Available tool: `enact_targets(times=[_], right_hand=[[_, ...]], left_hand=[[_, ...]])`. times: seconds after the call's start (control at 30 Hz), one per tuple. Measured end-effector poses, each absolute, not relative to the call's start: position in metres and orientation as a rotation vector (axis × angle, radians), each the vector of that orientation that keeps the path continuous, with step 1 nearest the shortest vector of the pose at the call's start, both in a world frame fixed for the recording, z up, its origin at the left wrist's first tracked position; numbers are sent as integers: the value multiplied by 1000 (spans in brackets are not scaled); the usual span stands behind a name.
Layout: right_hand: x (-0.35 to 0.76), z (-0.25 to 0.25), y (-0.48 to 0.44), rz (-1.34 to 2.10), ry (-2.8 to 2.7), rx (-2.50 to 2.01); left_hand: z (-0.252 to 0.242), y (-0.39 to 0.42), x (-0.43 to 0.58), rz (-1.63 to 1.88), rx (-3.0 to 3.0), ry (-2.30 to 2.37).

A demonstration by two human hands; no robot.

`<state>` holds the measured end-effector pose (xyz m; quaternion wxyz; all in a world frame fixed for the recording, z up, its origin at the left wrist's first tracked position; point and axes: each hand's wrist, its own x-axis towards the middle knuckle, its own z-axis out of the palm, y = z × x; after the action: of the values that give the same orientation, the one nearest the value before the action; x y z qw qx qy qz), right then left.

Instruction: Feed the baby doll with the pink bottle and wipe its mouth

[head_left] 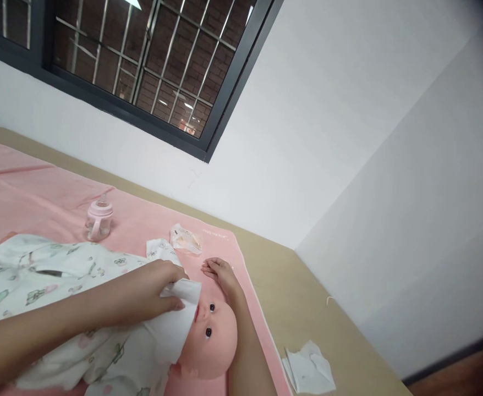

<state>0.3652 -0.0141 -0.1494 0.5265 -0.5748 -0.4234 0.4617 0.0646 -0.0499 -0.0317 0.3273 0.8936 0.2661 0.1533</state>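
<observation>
A baby doll (214,352) lies on its back on a pink mat (51,192), its bald head toward the right. White clothing printed with small animals (80,275) covers its body. My left hand (163,291) pinches a thin white cloth (173,330) between thumb and fingers, just below the doll's mouth. The cloth spreads over the doll's chin and neck area. My right hand (220,275) rests on the mat beyond the doll's head, fingers stretched out together and holding nothing visible. Its forearm runs alongside the top of the head.
A pink baby bottle with handles (100,220) stands on the mat at the back left. Nearer my right hand lies a clear plastic packet (186,240). A crumpled white cloth (309,369) is on the tan surface (307,308) at the right. A wall and a barred window rise behind.
</observation>
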Motion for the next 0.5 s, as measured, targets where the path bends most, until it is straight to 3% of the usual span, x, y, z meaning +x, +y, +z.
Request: enact_targets(times=[0.5], right_hand=[[366, -151, -11, 1095, -989, -1396]], left_hand=[[-38, -70, 76, 383, 2516, 833]])
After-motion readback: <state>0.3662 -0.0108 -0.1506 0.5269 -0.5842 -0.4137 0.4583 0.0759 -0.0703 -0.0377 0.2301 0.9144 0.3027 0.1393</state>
